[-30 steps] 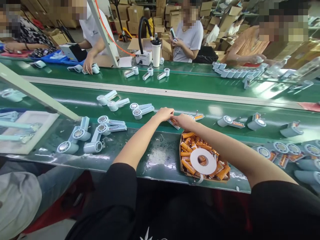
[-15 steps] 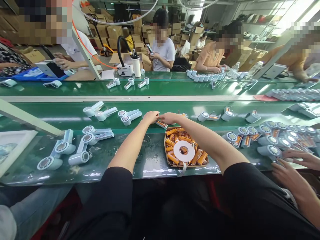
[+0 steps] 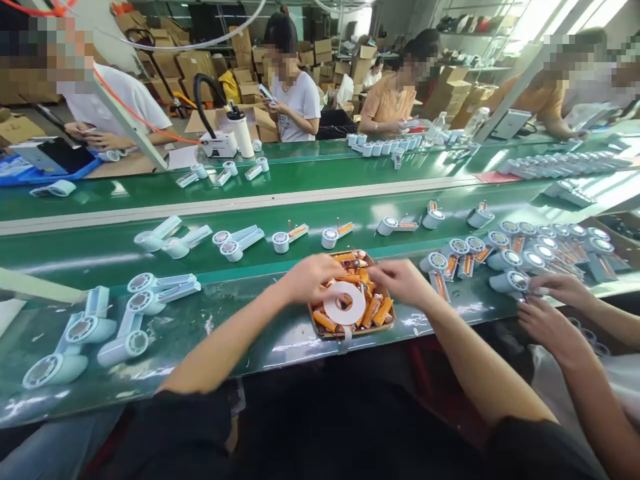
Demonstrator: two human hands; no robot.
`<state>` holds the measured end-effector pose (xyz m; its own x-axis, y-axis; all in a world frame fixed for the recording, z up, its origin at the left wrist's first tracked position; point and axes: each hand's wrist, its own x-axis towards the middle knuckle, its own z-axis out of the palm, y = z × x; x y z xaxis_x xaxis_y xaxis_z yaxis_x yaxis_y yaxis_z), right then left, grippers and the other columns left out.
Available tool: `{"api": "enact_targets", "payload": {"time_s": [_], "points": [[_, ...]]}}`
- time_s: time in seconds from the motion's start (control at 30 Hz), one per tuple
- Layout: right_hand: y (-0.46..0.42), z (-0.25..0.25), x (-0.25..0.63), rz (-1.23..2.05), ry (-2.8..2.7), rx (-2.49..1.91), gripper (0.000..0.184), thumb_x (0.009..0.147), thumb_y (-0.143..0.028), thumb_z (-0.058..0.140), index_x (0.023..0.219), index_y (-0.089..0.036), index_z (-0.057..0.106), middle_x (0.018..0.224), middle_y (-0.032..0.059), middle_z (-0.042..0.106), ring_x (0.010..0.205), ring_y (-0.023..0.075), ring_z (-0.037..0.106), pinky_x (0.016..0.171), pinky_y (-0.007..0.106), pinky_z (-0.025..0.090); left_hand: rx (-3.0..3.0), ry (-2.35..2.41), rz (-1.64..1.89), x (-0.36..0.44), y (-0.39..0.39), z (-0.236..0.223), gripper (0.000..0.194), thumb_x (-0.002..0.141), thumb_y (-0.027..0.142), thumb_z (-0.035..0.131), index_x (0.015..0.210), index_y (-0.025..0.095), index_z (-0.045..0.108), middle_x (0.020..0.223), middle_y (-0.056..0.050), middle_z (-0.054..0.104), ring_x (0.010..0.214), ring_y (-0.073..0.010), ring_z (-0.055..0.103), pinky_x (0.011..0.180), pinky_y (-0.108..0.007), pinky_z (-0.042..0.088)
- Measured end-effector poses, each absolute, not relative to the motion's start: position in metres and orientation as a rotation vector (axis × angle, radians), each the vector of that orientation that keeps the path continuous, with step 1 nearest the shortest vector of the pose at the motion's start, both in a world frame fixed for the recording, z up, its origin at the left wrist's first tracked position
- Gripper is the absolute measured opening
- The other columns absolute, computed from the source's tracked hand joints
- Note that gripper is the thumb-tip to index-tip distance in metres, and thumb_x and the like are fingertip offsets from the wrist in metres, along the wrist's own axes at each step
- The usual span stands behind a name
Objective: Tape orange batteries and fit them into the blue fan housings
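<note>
Your L hand point(image 3: 316, 279) and R hand point(image 3: 400, 281) are over opp. sides of the box point(image 3: 316, 328) w/ orange cells point(image 3: 372, 311); can't tell either grip.

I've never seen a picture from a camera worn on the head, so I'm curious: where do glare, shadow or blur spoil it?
Head view: glare streaks the far green belt toward the right, and shiny patches mark the near worktop; below its edge it is mostly dark; the left hand and right hand look soft, their fingers hard to make out.
</note>
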<state>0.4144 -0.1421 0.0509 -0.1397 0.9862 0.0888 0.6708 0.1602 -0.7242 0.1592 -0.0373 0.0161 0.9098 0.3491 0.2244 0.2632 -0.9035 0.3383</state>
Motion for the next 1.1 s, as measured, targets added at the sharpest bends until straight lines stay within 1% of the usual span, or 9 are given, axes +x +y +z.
{"api": "enact_targets", "payload": {"time_s": [0.1, 0.27, 0.4, 0.47, 0.57, 0.7, 0.8, 0.93, 1.1], "points": [[-0.203, 0.022, 0.410, 0.925, -1.687, -1.568, 0.056, 0.096, -0.065, 0.054, 0.064, -0.021, 0.066, 0.057, 0.0026, 0.062, 0.055, 0.0172, 0.054, 0.054, 0.029, 0.040, 2.857, 0.224, 0.448, 0.142, -0.090, 0.005, 0.040, 0.100, 0.045, 0.066, 0.131, 0.020, 0.069, 0.135, -0.014, 0.071, 0.126, -0.0294, 0.061, 0.112, -0.048, 0.050], [-0.249, -0.006, 0.352, 1.151, -1.482, -1.555, 0.050, 0.088, -0.066, 0.069, 0.105, -0.020, 0.077, 0.060, -0.0018, 0.060, 0.050, 0.0148, 0.050, 0.051, 0.027, 0.039, 2.944, 0.454, 0.623, 0.122, -0.129, 0.000, 0.032, 0.099, 0.017, 0.060, 0.130, 0.014, 0.064, 0.124, -0.014, 0.073, 0.130, -0.0312, 0.057, 0.111, -0.052, 0.053], [-0.255, 0.004, 0.325, 1.319, -1.811, -1.199, 0.054, 0.103, -0.057, 0.053, 0.073, -0.018, 0.074, 0.055, -0.0029, 0.052, 0.051, 0.0106, 0.043, 0.053, 0.025, 0.034, 2.921, 0.592, 0.897, 0.101, -0.139, 0.003, 0.032, 0.096, 0.020, 0.064, 0.128, 0.017, 0.060, 0.121, -0.014, 0.069, 0.144, -0.0385, 0.047, 0.113, -0.062, 0.051], [-0.249, 0.011, 0.334, 1.383, -2.028, -0.949, 0.053, 0.103, -0.058, 0.056, 0.074, -0.018, 0.076, 0.060, -0.0015, 0.060, 0.054, 0.0113, 0.051, 0.056, 0.025, 0.038, 2.922, 0.694, 1.001, 0.086, -0.141, 0.002, 0.035, 0.094, 0.017, 0.064, 0.129, 0.017, 0.059, 0.123, -0.014, 0.068, 0.151, -0.0414, 0.040, 0.116, -0.066, 0.048], [-0.225, 0.014, 0.364, 0.992, -2.000, -1.247, 0.039, 0.095, -0.059, 0.069, 0.095, -0.021, 0.080, 0.080, 0.0041, 0.075, 0.071, 0.0182, 0.066, 0.067, 0.027, 0.050, 2.881, 0.877, 1.127, 0.070, -0.146, -0.002, 0.042, 0.092, 0.012, 0.066, 0.133, 0.017, 0.057, 0.125, -0.015, 0.067, 0.153, -0.0419, 0.038, 0.116, -0.065, 0.049], [-0.181, 0.002, 0.395, 0.371, -1.841, -1.867, 0.023, 0.089, -0.037, 0.079, 0.104, -0.019, 0.078, 0.105, 0.0141, 0.079, 0.101, 0.0320, 0.070, 0.094, 0.044, 0.055, 2.856, 0.938, 1.152, 0.068, -0.158, -0.008, 0.043, 0.092, 0.010, 0.066, 0.133, 0.019, 0.059, 0.120, -0.013, 0.069, 0.147, -0.0407, 0.045, 0.113, -0.065, 0.052], [-0.168, -0.005, 0.396, 0.426, -1.765, -1.825, 0.015, 0.093, -0.031, 0.072, 0.101, -0.020, 0.078, 0.101, 0.0123, 0.081, 0.098, 0.0307, 0.072, 0.094, 0.045, 0.057, 2.876, 0.871, 1.075, 0.074, -0.165, -0.009, 0.044, 0.093, 0.008, 0.065, 0.136, 0.019, 0.061, 0.115, -0.012, 0.070, 0.142, -0.0388, 0.049, 0.111, -0.062, 0.055], [-0.177, 0.015, 0.387, 0.525, -1.441, -1.482, 0.036, 0.102, -0.044, 0.056, 0.122, -0.020, 0.075, 0.110, 0.0091, 0.081, 0.094, 0.0250, 0.074, 0.086, 0.039, 0.060, 2.976, 0.723, 0.891, 0.071, -0.166, 0.001, 0.052, 0.092, -0.001, 0.060, 0.139, 0.022, 0.064, 0.119, -0.009, 0.071, 0.149, -0.0358, 0.043, 0.112, -0.055, 0.058], [-0.175, 0.071, 0.365, 0.773, -1.966, -1.353, 0.028, 0.099, -0.032, 0.060, 0.115, -0.022, 0.080, 0.110, 0.0066, 0.082, 0.098, 0.0234, 0.075, 0.089, 0.033, 0.057, 3.202, 0.368, 0.626, 0.068, -0.155, 0.032, 0.041, 0.095, 0.001, 0.059, 0.129, 0.021, 0.070, 0.129, -0.008, 0.069, 0.154, -0.0340, 0.040, 0.110, -0.043, 0.060]]}}
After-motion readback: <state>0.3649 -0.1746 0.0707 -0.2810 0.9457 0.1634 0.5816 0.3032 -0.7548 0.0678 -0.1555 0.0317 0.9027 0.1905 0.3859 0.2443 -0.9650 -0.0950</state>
